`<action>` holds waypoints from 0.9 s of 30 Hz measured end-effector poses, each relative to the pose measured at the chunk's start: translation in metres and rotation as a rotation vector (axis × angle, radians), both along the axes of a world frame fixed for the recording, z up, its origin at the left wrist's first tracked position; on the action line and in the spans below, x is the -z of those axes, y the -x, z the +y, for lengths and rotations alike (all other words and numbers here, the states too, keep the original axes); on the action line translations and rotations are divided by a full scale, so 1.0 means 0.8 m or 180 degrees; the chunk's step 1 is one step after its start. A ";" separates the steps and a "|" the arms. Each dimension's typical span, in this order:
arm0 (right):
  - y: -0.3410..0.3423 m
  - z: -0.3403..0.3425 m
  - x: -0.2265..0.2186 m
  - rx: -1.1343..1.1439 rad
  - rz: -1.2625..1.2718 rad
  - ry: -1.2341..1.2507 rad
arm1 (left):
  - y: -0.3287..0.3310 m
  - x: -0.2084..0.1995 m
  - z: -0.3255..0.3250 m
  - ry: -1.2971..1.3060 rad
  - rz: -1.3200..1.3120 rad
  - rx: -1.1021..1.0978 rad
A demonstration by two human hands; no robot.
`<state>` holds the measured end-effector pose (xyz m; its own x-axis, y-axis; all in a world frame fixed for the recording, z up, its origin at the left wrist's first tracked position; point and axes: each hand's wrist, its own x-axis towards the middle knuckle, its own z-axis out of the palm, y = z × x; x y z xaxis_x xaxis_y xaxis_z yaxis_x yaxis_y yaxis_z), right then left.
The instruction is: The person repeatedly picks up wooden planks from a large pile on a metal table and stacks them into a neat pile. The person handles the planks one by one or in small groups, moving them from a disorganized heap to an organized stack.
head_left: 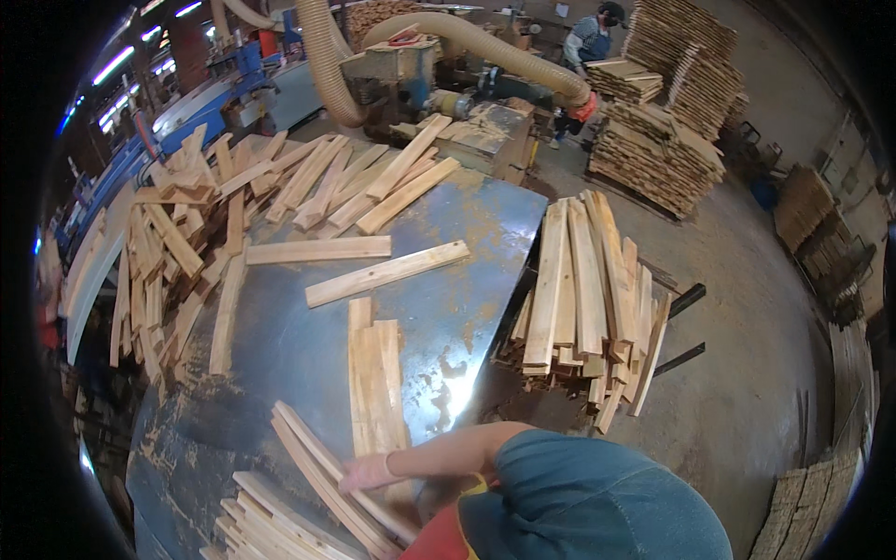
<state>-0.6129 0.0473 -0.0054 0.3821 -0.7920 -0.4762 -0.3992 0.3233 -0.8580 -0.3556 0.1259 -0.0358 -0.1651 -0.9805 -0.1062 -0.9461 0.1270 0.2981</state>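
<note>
My right hand reaches in from the lower right in a teal sleeve. Its fingers close on the edge of a pair of pale wooden slats, which lie slantwise near the table's front. The slats' lower ends run behind my body and out of sight. My left hand does not show. Just left of the held pair lies a row of similar slats. Beyond my right hand, a few boards lie side by side on the metal table.
Loose boards and a jumbled heap cover the table's far left. At its right stands a stack of boards. Behind are a machine with a ribbed hose, tall wood stacks and a person.
</note>
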 end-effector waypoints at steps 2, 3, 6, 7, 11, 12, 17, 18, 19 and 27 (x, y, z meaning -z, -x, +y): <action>-0.074 -0.002 0.095 -0.0302 0.0356 0.0454 | 0.015 -0.019 -0.001 0.0110 0.0019 0.0037; -0.102 -0.002 0.104 -0.1267 0.0252 0.1496 | 0.014 -0.026 0.002 0.0139 0.0020 -0.0018; -0.150 0.011 0.111 -0.2534 0.0114 0.2350 | 0.020 -0.040 0.006 0.0207 0.0146 -0.0110; -0.172 0.028 0.112 -0.1879 0.0207 0.1100 | 0.029 -0.045 0.005 0.0212 0.0195 -0.0100; -0.101 0.025 0.025 -0.0972 -0.0226 0.0213 | 0.058 -0.050 -0.005 0.0114 0.0472 -0.0110; -0.059 0.014 -0.015 -0.0883 -0.0210 0.0303 | 0.066 -0.051 -0.006 0.0039 0.0588 -0.0114; 0.150 0.012 -0.026 0.1076 0.1024 0.1501 | 0.148 -0.053 -0.039 -0.0421 0.1235 0.0169; 0.184 0.016 -0.037 0.1297 0.1175 0.1562 | 0.159 -0.052 -0.045 -0.0500 0.1388 0.0125; 0.207 0.028 -0.039 0.1442 0.1351 0.1472 | 0.174 -0.045 -0.052 -0.0569 0.1565 0.0126; 0.186 0.034 -0.012 0.1311 0.1448 0.0548 | 0.282 0.061 -0.104 -0.0231 0.2070 -0.0045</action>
